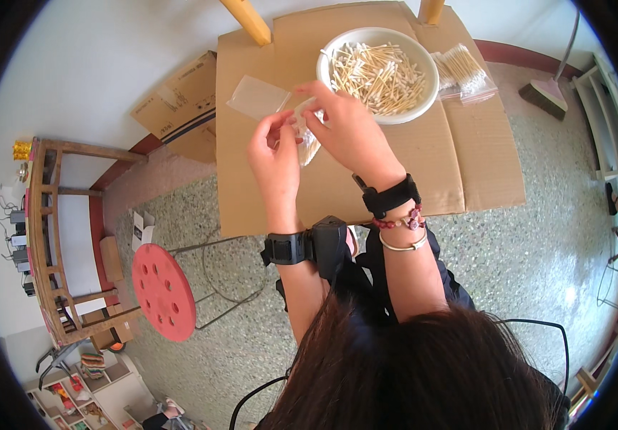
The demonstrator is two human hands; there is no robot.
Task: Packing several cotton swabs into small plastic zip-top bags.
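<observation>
Between my two hands is a small clear plastic bag (309,153) with cotton swabs inside. My left hand (276,149) has its fingers curled and pinches the bag's left side. From the right, my right hand (350,130) reaches over the bag, its thumb and fingers closed at the upper part; the fingertips are partly hidden. Just beyond my hands stands a white bowl (403,117) heaped with loose cotton swabs (379,75). A flat clear plastic bag (257,98) lies to the left of the bowl. Filled bags of swabs (464,72) lie at its right.
Flattened cardboard (402,175) covers the work surface, with wooden legs at its far edge. A red round stool (164,292) stands on the speckled floor at left, near a wooden frame (52,215). A cardboard box (176,100) leans by the wall; a broom (547,98) stands far right.
</observation>
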